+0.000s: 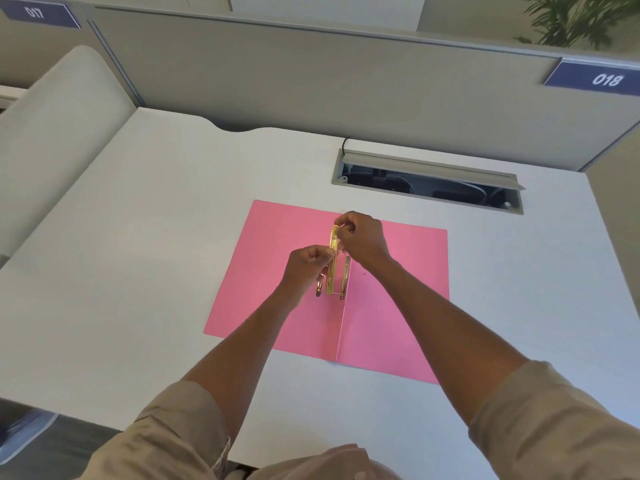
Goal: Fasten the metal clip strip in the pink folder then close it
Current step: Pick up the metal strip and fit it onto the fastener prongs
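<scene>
The pink folder (391, 306) lies open and flat on the white desk, its centre fold running toward me. Above the fold I hold a gold metal clip strip (333, 268), long axis pointing away from me. My right hand (363, 239) pinches its far end. My left hand (304, 268) pinches the strip near its middle from the left. A thin metal prong (346, 277) stands beside the strip on its right, and another small metal piece (318, 289) shows under my left hand.
An open cable tray (427, 181) is sunk into the desk behind the folder. Grey partition walls (311, 81) close off the back and right, with number plates 017 and 018. A padded chair back (59, 133) stands at the left.
</scene>
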Demonstrator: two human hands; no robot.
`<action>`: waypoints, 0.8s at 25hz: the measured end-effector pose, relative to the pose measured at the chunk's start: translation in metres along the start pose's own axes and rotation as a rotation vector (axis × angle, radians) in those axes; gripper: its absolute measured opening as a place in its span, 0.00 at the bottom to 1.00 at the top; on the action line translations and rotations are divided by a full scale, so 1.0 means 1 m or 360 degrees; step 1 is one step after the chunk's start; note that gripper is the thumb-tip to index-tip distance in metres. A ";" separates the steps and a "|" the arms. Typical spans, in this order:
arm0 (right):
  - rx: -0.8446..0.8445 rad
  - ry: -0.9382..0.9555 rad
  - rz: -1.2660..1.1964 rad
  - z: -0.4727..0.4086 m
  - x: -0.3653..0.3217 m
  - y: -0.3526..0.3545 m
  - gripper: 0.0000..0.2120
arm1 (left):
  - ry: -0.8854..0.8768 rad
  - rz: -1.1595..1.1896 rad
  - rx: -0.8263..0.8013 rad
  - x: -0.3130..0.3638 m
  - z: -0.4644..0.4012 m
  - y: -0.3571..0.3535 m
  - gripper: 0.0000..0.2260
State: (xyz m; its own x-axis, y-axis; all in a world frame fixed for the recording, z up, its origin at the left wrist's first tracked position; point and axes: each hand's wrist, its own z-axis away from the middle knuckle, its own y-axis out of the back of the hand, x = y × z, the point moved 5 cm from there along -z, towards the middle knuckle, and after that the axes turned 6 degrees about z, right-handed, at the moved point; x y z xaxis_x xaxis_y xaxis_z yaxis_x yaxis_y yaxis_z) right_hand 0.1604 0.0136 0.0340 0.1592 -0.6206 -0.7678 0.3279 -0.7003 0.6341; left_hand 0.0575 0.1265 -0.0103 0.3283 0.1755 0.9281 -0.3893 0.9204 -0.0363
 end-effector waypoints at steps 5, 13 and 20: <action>0.0072 -0.0162 0.0097 0.000 0.024 -0.009 0.12 | 0.0061 0.0041 0.0044 -0.012 -0.014 0.013 0.10; -0.0131 -0.0249 0.0190 0.004 0.048 -0.027 0.10 | 0.0149 0.0061 -0.0007 -0.031 -0.027 0.019 0.08; -0.0193 -0.0238 0.0252 0.003 0.046 -0.032 0.07 | 0.0149 -0.0050 -0.0099 -0.032 -0.030 0.012 0.10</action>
State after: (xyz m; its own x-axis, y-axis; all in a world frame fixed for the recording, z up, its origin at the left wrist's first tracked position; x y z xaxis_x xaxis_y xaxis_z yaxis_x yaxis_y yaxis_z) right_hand 0.1546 0.0067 -0.0211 0.0805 -0.7708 -0.6319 0.4204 -0.5486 0.7227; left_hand 0.0676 0.1424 -0.0519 0.4197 0.1757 0.8905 -0.3242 0.9454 -0.0337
